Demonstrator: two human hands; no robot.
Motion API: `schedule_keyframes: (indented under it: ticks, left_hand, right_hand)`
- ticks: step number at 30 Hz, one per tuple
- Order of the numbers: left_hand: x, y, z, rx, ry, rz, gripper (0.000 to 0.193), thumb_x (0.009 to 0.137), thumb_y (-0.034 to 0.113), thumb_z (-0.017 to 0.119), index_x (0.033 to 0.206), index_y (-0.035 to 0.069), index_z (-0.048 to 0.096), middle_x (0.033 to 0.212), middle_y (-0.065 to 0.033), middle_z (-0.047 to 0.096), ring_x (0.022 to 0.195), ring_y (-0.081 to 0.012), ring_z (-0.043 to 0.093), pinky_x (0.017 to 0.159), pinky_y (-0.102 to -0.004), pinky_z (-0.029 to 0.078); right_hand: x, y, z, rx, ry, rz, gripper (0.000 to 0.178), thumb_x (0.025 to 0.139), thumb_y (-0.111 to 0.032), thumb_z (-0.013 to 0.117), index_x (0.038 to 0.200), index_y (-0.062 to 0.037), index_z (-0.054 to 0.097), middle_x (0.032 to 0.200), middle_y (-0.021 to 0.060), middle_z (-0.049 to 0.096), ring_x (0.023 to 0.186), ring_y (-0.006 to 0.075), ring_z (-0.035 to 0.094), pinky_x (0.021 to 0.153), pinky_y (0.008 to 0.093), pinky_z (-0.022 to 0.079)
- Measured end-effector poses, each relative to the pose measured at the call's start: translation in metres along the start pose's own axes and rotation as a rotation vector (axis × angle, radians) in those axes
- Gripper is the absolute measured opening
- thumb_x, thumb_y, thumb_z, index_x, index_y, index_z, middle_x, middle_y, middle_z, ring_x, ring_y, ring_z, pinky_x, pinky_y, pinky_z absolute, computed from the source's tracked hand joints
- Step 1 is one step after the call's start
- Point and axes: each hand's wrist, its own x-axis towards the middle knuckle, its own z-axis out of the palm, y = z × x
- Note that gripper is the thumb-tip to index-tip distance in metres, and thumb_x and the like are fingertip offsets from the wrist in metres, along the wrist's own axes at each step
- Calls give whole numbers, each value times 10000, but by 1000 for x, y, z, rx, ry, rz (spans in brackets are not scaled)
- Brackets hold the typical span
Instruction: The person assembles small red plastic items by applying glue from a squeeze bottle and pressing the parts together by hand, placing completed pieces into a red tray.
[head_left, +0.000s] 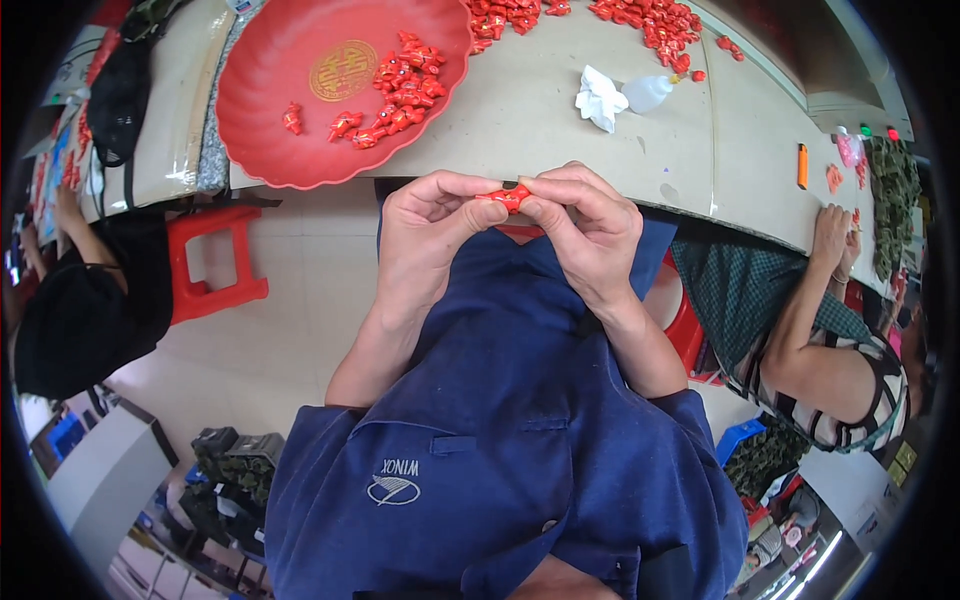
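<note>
Between the fingertips of both hands is a small shiny red figurine point(508, 197), held just off the table's front edge. My left hand point(436, 212) pinches one end of it with thumb and forefinger. The other end is in the pinch of my right hand point(585, 215). My fingers cover parts of the figurine, so its full shape is hidden. Beyond my left hand lies a scalloped red tray point(265, 110) with a gold emblem, and several similar red figurines point(408, 90) are heaped on its right side.
More red pieces point(655, 25) lie along the table's point(540, 110) far side. A crumpled white tissue point(600, 98) touches a small translucent bottle point(648, 93). An orange lighter point(802, 166) lies at right. Co-workers sit on both sides; a red stool point(215, 265) stands at left.
</note>
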Motion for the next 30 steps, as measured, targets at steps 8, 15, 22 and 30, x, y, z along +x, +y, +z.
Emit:
schedule_keyframes:
  ticks: [8, 15, 22, 30]
  left_hand:
    - [-4, 0, 20, 80, 33, -3, 160, 764, -35, 640, 919, -33, 600, 862, -112, 641, 774, -125, 616, 694, -233, 505]
    - [11, 40, 20, 537, 246, 287, 156, 744, -32, 665, 893, -23, 617, 828, -71, 638, 730, -92, 585, 680, -206, 472]
    - [57, 61, -23, 1456, 621, 319, 228, 672, 91, 733, 874, 21, 654, 781, -94, 632, 679, -194, 571, 659, -284, 459]
    - [76, 36, 52, 1355, 238, 580, 161, 713, -1, 665, 872, 7, 642, 857, -104, 618, 842, -240, 562, 770, -322, 440]
  right_hand:
    - [-4, 1, -16, 165, -25, 112, 149, 746, 17, 659, 894, 9, 643, 826, 62, 608, 718, 93, 593, 609, 184, 477]
    - [6, -2, -38, 217, 77, 242, 278, 762, 22, 638, 1037, 3, 600, 879, 43, 594, 727, 64, 520, 659, 185, 435]
    - [17, 28, -92, -166, 440, 215, 340, 760, -40, 668, 1081, 10, 565, 925, 52, 595, 750, 80, 498, 699, 209, 422]
    - [58, 38, -100, -521, 238, 184, 528, 657, -111, 744, 1134, -32, 532, 974, 84, 605, 897, 174, 509, 775, 287, 422]
